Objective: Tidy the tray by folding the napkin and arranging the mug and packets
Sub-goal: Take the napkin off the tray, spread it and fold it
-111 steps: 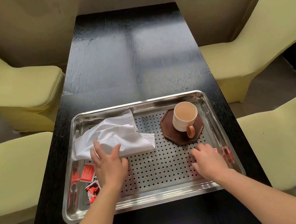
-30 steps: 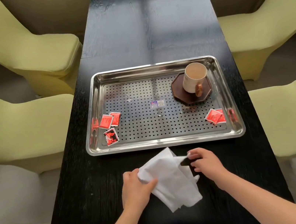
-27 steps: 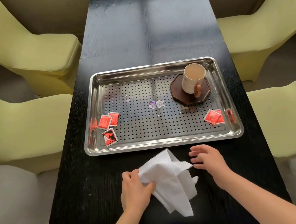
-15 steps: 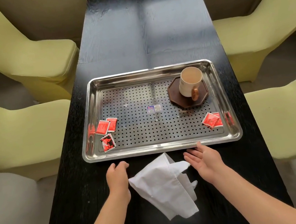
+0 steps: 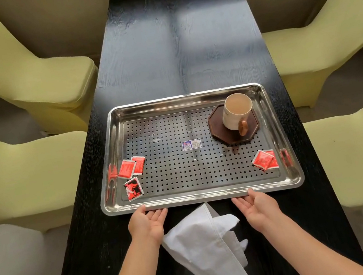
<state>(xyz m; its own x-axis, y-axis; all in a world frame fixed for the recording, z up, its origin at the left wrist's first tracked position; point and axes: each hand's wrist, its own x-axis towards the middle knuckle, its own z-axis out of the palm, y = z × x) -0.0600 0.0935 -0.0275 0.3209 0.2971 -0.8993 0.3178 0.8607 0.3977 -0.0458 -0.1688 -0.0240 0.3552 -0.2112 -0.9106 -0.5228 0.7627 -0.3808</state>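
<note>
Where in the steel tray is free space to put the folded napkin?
Free: the perforated floor of the steel tray left of the brown octagonal coaster and cream mug, above the three red packets. Crowded: the near left corner, and the near right corner with two red packets.

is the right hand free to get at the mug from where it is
Probably yes: the right hand is open at the tray near rim, and only bare perforated tray lies between it and the mug.

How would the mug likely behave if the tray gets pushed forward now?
The mug looks nearly full, so it could slosh. It stands upright on a loose-looking coaster, so the pair might slide on the tray. Tipping seems unlikely with its squat shape.
</note>
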